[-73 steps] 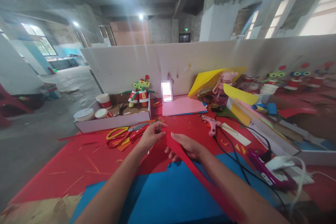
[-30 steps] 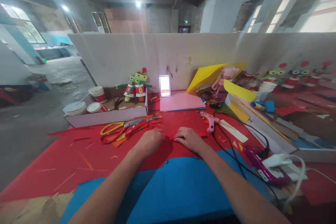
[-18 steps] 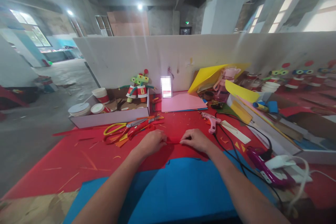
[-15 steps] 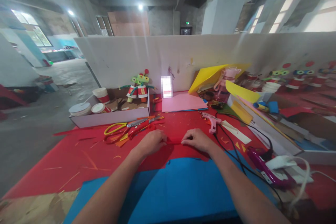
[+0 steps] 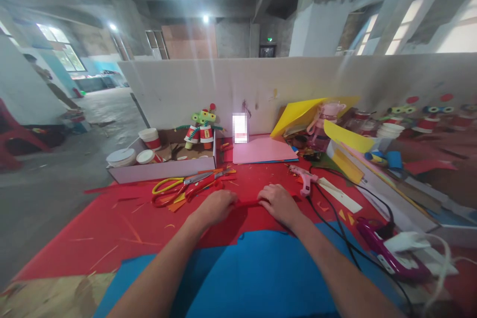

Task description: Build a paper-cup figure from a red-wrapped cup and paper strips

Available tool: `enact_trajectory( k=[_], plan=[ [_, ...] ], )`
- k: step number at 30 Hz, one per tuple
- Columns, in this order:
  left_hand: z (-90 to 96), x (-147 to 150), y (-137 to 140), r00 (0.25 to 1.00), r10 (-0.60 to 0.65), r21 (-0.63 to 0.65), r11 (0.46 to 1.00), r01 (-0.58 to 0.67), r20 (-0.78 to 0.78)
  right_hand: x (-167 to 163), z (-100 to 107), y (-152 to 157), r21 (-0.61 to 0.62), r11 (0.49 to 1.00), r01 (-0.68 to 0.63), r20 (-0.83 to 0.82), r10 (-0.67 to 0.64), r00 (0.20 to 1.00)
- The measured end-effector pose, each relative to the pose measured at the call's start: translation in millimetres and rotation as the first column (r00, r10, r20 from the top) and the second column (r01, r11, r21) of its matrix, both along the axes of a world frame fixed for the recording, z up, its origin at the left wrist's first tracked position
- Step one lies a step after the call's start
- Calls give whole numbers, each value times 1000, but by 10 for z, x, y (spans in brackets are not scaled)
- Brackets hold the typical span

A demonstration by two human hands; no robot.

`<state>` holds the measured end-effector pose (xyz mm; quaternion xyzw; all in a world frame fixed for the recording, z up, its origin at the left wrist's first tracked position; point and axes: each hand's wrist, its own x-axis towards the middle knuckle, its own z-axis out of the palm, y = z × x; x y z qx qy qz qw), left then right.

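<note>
Between my two hands lies a narrow red paper strip (image 5: 247, 204), folded or rolled, just above the red tabletop (image 5: 149, 228). My left hand (image 5: 220, 204) is closed on its left end. Curled over the strip further right is my right hand (image 5: 278, 202), fingers bent down on it; a bit of red sticks out beyond that hand. Left of my hands lie yellow-handled scissors (image 5: 168, 186) and red-handled scissors (image 5: 192, 191). A pink glue gun (image 5: 306, 180) rests to the right. Nearest to me, a blue sheet (image 5: 257, 273) spreads beneath my forearms.
Pink paper (image 5: 264, 149) lies at the back. On the left, a white box (image 5: 167, 170) holds cups and paper robot figures (image 5: 205, 131). At right are black cords, a purple power strip (image 5: 391, 253) and a box of scraps (image 5: 395, 194). A person (image 5: 52, 82) appears far left.
My right hand has gone from a fingertip pinch to fingers curled over the red strip. The whole view has shifted slightly, and a person now shows in the far left background.
</note>
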<state>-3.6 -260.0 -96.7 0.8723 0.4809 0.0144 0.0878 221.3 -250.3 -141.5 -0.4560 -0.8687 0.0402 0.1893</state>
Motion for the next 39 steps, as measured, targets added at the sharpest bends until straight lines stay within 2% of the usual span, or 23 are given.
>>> enact_trajectory(
  k=[3, 6, 9, 11, 13, 16, 18, 22, 25, 27, 29, 31, 33, 36, 39],
  plan=[
    [-5, -11, 5, 1000, 5, -5, 1000, -5, -17, 38, -14, 16, 57, 997, 47, 37, -49, 998],
    [-43, 0, 18, 999, 23, 84, 996, -20, -35, 37, 2, 4, 181, 982, 54, -28, -49, 998],
    [-6, -30, 42, 994, 103, 244, 966, -91, -37, -18, 59, -58, 389, 910, 141, -220, -57, 974],
    [104, -103, 75, 984, 175, 350, 924, -154, -29, -69, 91, -114, 492, 844, 212, -337, -40, 941],
    [266, -227, 139, 967, 255, 454, 862, -226, -3, -123, 92, -156, 535, 819, 209, -380, 12, 925],
    [518, -491, 337, 947, 317, 582, 762, -284, 46, -196, 22, -162, 520, 847, 114, -357, 94, 930],
    [643, -682, 535, 941, 335, 612, 735, -293, 47, -229, -45, -129, 494, 866, 74, -342, 116, 932],
    [791, -876, 915, 915, 402, 564, 745, -356, 47, -232, -120, -55, 466, 882, 68, -342, 109, 933],
    [834, -679, 965, 925, 371, 556, 753, -352, 82, -207, -117, -41, 435, 898, 70, -366, 105, 925],
    [795, -406, 837, 949, 312, 535, 793, -291, 53, -196, -118, -47, 409, 911, 49, -385, 124, 914],
    [685, -114, 619, 964, 258, 440, 875, -203, -70, -189, -132, -57, 402, 915, 25, -399, 150, 904],
    [526, 99, 381, 944, 270, 282, 936, -211, -188, -181, -152, -67, 396, 918, 19, -413, 159, 897],
    [376, 163, 183, 920, 289, 178, 952, -248, -264, -172, -165, -76, 358, 934, 11, -431, 155, 889],
    [315, -55, 38, 871, 366, 85, 930, -359, -328, -169, -164, -88, 267, 964, -14, -456, 139, 879],
    [529, -546, 128, 905, 341, 45, 939, -341, -254, -192, -152, -97, 206, 978, -32, -459, 126, 880]
  ],
)
